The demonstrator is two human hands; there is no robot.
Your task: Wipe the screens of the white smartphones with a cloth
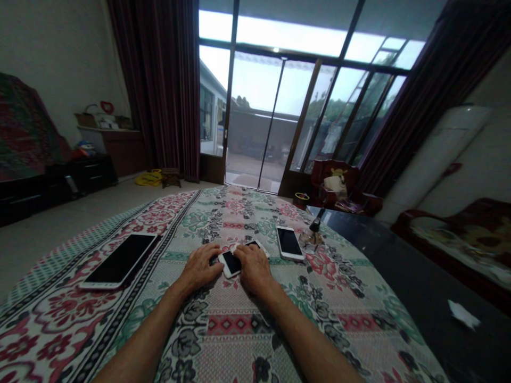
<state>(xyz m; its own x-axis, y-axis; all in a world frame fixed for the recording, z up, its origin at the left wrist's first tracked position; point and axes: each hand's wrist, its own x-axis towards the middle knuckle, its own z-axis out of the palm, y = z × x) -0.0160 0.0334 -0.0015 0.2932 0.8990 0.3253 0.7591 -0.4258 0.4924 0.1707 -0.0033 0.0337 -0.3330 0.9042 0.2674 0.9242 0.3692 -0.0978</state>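
Observation:
A small white smartphone (pixel 231 264) with a dark screen lies on the patterned tablecloth between my hands. My left hand (pixel 202 266) is at its left end, thumb against the edge and fingers curved beyond it. Across its right part lies my right hand (pixel 254 267), fingers bent over it and hiding much of it. Another bit of white edge and dark screen shows beyond the right fingers; whether it is the same phone or a second one, I cannot tell. A white smartphone (pixel 290 243) lies to the right. On the left is a larger white-framed device (pixel 122 260), its screen dark.
A clear glass dish (pixel 310 241) with a dark object in it stands right of the phones. The flowered tablecloth (pixel 235 351) covers the table. A crumpled white paper (pixel 463 315) lies on the dark surface at right. Wooden chairs (pixel 339 186) and glass doors are beyond.

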